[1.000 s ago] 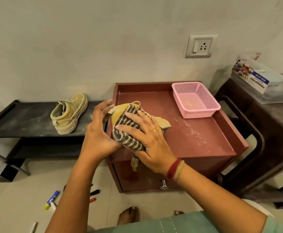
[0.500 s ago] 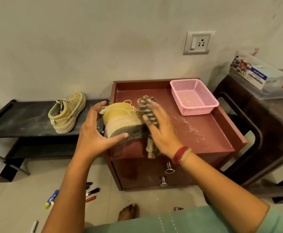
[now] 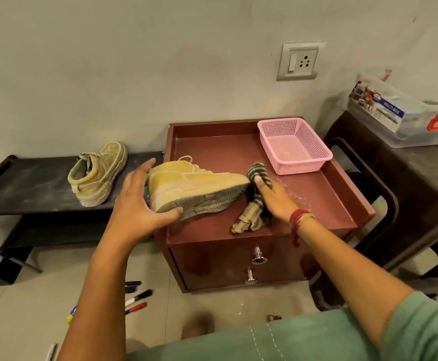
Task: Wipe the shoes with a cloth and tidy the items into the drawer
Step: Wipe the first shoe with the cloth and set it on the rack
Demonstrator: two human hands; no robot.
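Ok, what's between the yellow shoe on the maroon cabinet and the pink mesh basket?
In the head view, a striped cloth, held by the right hand, lies between the yellow shoe and the pink mesh basket.

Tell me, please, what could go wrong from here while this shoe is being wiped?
The shoe is tilted near the cabinet's front left corner, gripped only at the heel by the left hand; a firm wipe might push it off. White dust lies beside the right hand, so the cloth it holds may smear dirt back on. Markers on the floor could be stepped on.
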